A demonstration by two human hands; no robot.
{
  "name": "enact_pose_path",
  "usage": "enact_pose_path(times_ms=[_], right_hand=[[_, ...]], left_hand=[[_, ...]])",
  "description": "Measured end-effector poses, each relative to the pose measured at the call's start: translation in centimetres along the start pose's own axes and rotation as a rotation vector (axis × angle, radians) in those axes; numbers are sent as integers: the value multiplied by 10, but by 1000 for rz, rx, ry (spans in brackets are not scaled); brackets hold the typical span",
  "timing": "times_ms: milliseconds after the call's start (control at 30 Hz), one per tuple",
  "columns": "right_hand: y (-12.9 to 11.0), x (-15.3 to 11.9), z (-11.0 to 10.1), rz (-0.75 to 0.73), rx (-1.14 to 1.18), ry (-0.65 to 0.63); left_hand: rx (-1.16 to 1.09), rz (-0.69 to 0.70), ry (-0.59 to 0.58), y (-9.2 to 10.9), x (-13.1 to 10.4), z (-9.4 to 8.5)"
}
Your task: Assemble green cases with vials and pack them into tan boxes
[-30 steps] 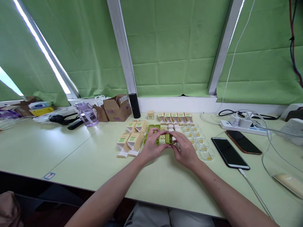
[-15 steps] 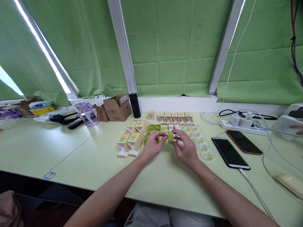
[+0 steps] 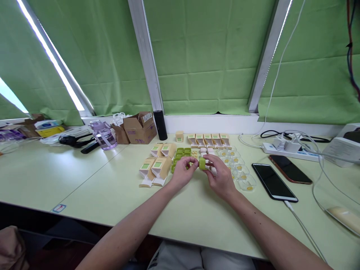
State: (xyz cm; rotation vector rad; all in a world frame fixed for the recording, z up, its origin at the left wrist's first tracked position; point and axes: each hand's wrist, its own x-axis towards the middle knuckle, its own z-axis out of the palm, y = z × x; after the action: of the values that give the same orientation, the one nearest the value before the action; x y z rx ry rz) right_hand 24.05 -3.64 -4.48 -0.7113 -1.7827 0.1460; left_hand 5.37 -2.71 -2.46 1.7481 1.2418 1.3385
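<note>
Between thumb and fingers, my right hand (image 3: 221,175) holds a small green square case (image 3: 202,163) just above the table. My left hand (image 3: 183,173) is close beside it, thumb and fingertips pinched together; whatever they hold is too small to make out. Behind my left hand, several green square cases (image 3: 180,150) stand in rows, partly hidden. Tiny yellowish pieces (image 3: 194,154) and white-pink blocks (image 3: 209,150) lie beyond my hands. To the right are clear plastic shells (image 3: 247,183) with yellow spots. Several beige cartons (image 3: 161,167) with green-windowed tops stand at the left.
More beige cartons (image 3: 208,140) line the back, near a black cylinder (image 3: 160,125) and a cardboard box (image 3: 140,128). A purple bottle (image 3: 103,135) stands at the left. On the right lie a white phone (image 3: 274,182), a dark phone (image 3: 290,169), a power strip (image 3: 291,150) and a mouse (image 3: 344,218).
The green case in my right hand has shifted slightly left, nearer my left fingertips. Another person's hand at the right edge has gone out of view.
</note>
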Motion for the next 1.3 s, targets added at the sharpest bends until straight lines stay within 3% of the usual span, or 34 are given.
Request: enact_pose_path(times_ms=[967,1300], right_hand=[[-8,5,-4,65,46,46],[-4,3,-2,56,44,40]], left_hand=[[-235,-70,-42,13,1,-4],[-177,-80,-26,9,2,-7]])
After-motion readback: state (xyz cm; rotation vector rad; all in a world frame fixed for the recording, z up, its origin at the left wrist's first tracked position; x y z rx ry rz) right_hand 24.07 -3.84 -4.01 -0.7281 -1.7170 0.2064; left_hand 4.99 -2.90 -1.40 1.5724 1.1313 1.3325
